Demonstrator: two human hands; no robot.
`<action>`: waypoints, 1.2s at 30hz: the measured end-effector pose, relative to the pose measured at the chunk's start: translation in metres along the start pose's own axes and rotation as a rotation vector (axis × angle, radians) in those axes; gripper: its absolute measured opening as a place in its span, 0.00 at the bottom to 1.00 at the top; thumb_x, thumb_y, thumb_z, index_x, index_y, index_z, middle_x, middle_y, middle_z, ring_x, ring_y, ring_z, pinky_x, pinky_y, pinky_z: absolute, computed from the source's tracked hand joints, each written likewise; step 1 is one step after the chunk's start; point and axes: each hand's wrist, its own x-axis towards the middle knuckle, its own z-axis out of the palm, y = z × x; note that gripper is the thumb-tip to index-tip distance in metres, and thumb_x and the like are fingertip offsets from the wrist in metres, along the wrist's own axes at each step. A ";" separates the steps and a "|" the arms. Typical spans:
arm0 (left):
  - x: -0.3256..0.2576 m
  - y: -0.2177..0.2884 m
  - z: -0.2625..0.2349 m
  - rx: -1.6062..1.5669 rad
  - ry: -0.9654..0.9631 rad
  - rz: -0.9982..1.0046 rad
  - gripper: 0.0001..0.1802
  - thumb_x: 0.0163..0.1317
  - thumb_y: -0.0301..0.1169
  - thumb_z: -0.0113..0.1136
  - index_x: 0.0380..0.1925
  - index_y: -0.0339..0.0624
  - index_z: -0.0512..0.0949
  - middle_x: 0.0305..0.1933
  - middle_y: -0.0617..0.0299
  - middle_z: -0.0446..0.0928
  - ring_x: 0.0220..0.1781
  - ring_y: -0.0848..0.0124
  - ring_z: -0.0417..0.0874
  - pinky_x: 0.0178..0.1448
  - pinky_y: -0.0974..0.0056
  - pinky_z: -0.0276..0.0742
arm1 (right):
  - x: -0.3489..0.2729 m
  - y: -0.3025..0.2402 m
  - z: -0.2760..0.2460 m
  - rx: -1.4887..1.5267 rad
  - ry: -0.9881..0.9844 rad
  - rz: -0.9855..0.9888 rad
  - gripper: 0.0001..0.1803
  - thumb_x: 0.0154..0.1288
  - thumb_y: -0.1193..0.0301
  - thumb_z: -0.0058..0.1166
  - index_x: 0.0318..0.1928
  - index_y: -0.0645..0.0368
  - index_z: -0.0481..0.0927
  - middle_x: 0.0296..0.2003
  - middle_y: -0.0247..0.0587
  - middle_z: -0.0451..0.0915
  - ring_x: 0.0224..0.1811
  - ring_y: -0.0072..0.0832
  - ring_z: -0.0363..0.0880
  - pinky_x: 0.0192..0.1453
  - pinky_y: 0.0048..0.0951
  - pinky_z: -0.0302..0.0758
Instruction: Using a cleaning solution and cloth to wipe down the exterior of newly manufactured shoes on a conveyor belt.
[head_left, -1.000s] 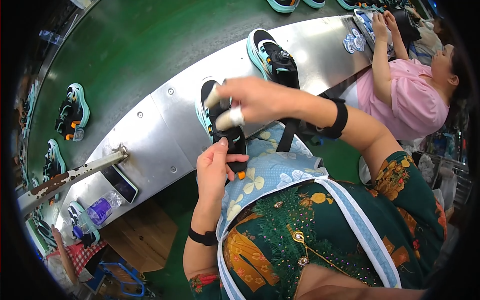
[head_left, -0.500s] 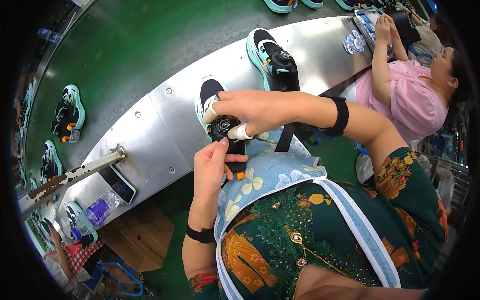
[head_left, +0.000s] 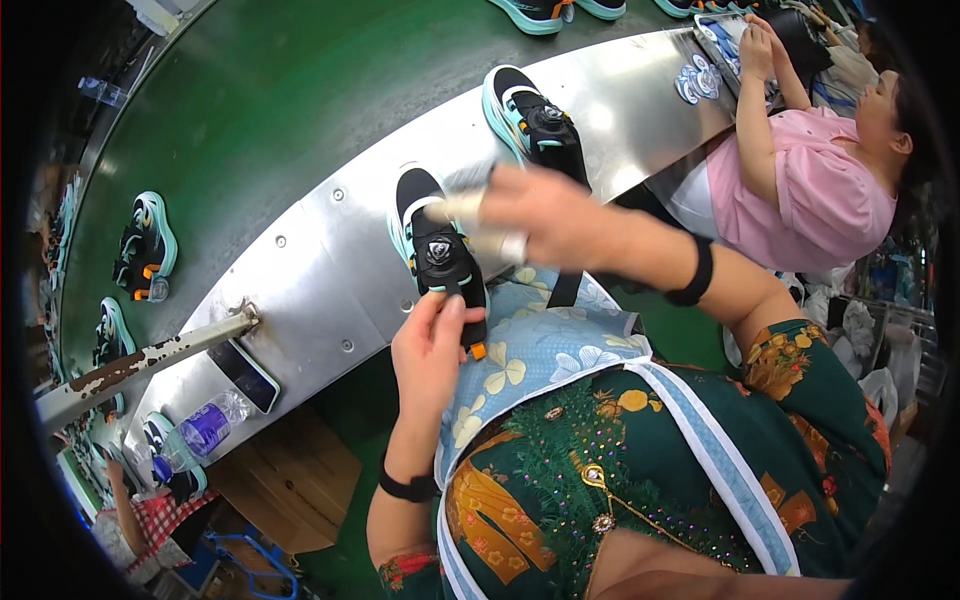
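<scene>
A black shoe with a mint-and-white sole [head_left: 415,190] lies on the steel ledge in front of me, toe pointing away. A round black dial [head_left: 440,252] sits on its upper. My left hand [head_left: 430,340] is closed, pinching the black tongue or strap below the dial with thumb and fingers. An orange tab [head_left: 478,351] shows beside those fingers. My right hand [head_left: 545,215] is smeared by motion just right of the shoe. Pale covers wrap some of its fingertips, and whether it holds anything cannot be made out. A similar shoe [head_left: 548,125] stands farther right on the ledge.
Beyond the steel ledge [head_left: 320,260] runs a green belt [head_left: 300,90] carrying other shoes [head_left: 147,245]. At left are a rusty bar [head_left: 150,360], a phone [head_left: 245,375], a bottle [head_left: 205,430] and a carton [head_left: 290,490]. A co-worker in pink [head_left: 800,200] sits right, near round stickers [head_left: 697,80].
My right hand has come off the shoe's dial and moved right, now blurred. The dial and upper are uncovered. My left hand has shifted slightly down and stays at the shoe.
</scene>
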 end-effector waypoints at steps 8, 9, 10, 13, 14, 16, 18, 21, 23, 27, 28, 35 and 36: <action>-0.014 0.004 0.005 0.478 0.037 0.318 0.14 0.65 0.24 0.56 0.50 0.32 0.75 0.40 0.61 0.78 0.38 0.76 0.78 0.45 0.70 0.75 | 0.006 0.003 -0.019 0.202 -0.228 0.178 0.24 0.61 0.66 0.61 0.59 0.50 0.77 0.33 0.43 0.77 0.36 0.38 0.77 0.44 0.34 0.73; -0.012 0.005 0.007 0.485 0.035 0.279 0.13 0.64 0.24 0.57 0.49 0.33 0.76 0.39 0.62 0.77 0.37 0.76 0.78 0.43 0.70 0.74 | 0.007 0.002 -0.007 0.218 -0.211 0.138 0.23 0.60 0.66 0.62 0.57 0.51 0.78 0.33 0.44 0.76 0.35 0.40 0.76 0.43 0.35 0.73; -0.011 0.002 0.009 0.495 0.036 0.288 0.13 0.64 0.24 0.57 0.49 0.33 0.76 0.39 0.62 0.77 0.37 0.76 0.78 0.43 0.70 0.74 | 0.007 0.007 0.007 0.234 -0.194 0.099 0.22 0.59 0.65 0.62 0.55 0.52 0.79 0.32 0.45 0.75 0.35 0.42 0.76 0.43 0.36 0.73; -0.005 -0.003 0.013 0.583 0.032 0.380 0.14 0.63 0.24 0.57 0.49 0.33 0.76 0.39 0.62 0.76 0.34 0.76 0.77 0.40 0.70 0.73 | 0.010 0.013 0.040 0.122 -0.022 0.002 0.19 0.58 0.66 0.63 0.50 0.55 0.80 0.31 0.46 0.75 0.35 0.43 0.75 0.41 0.38 0.73; -0.004 -0.003 0.013 0.585 0.043 0.382 0.14 0.63 0.24 0.57 0.49 0.33 0.76 0.39 0.62 0.76 0.34 0.76 0.77 0.40 0.70 0.73 | 0.010 0.011 0.042 0.125 -0.023 -0.008 0.19 0.58 0.66 0.63 0.50 0.55 0.80 0.31 0.46 0.75 0.35 0.43 0.75 0.41 0.38 0.73; -0.005 -0.002 0.014 0.620 0.012 0.396 0.17 0.60 0.23 0.59 0.50 0.33 0.75 0.42 0.59 0.76 0.34 0.72 0.78 0.40 0.67 0.75 | 0.005 0.008 0.040 0.065 0.045 0.098 0.16 0.57 0.67 0.63 0.46 0.56 0.80 0.29 0.47 0.74 0.35 0.43 0.75 0.40 0.39 0.72; -0.013 0.000 0.018 0.761 0.011 0.513 0.24 0.55 0.22 0.62 0.54 0.35 0.73 0.44 0.54 0.75 0.39 0.63 0.79 0.45 0.63 0.75 | 0.000 0.011 0.022 0.065 0.005 0.148 0.17 0.58 0.65 0.63 0.47 0.56 0.80 0.30 0.49 0.77 0.36 0.44 0.77 0.41 0.36 0.73; -0.015 -0.006 0.014 1.006 -0.016 0.685 0.30 0.52 0.20 0.62 0.59 0.38 0.71 0.41 0.50 0.74 0.47 0.53 0.76 0.53 0.59 0.71 | -0.012 0.025 -0.032 0.174 -0.020 0.190 0.18 0.62 0.65 0.61 0.51 0.57 0.80 0.35 0.46 0.80 0.38 0.36 0.80 0.44 0.32 0.75; -0.008 -0.003 0.002 0.978 0.014 0.713 0.28 0.53 0.19 0.61 0.58 0.39 0.73 0.40 0.51 0.74 0.45 0.54 0.76 0.52 0.59 0.72 | -0.023 0.041 -0.064 0.249 0.083 0.321 0.18 0.66 0.66 0.58 0.54 0.58 0.78 0.38 0.40 0.82 0.40 0.30 0.80 0.46 0.30 0.75; 0.029 0.032 0.034 0.917 0.092 0.959 0.28 0.52 0.15 0.55 0.55 0.47 0.78 0.35 0.57 0.75 0.38 0.60 0.75 0.43 0.60 0.74 | -0.066 0.128 -0.083 0.237 0.382 0.675 0.18 0.70 0.66 0.54 0.57 0.58 0.76 0.41 0.32 0.81 0.43 0.23 0.77 0.50 0.26 0.74; 0.037 0.039 0.051 0.944 0.089 1.021 0.29 0.51 0.16 0.54 0.55 0.50 0.78 0.34 0.59 0.75 0.38 0.61 0.76 0.42 0.60 0.75 | -0.083 0.152 -0.067 0.140 0.423 0.699 0.18 0.70 0.65 0.54 0.57 0.57 0.76 0.41 0.33 0.81 0.43 0.22 0.76 0.50 0.26 0.74; 0.094 0.039 0.110 1.343 -0.246 0.674 0.32 0.52 0.32 0.61 0.61 0.60 0.69 0.30 0.56 0.79 0.36 0.56 0.82 0.38 0.53 0.78 | -0.096 0.136 0.018 0.050 0.596 0.751 0.15 0.65 0.74 0.46 0.51 0.61 0.72 0.41 0.61 0.79 0.47 0.55 0.77 0.49 0.44 0.72; 0.102 0.041 0.108 1.359 -0.244 0.689 0.32 0.52 0.32 0.61 0.61 0.60 0.69 0.30 0.56 0.79 0.36 0.56 0.82 0.38 0.53 0.78 | -0.093 0.130 0.017 0.080 0.610 0.714 0.15 0.65 0.74 0.48 0.52 0.62 0.73 0.42 0.60 0.79 0.47 0.53 0.77 0.49 0.43 0.72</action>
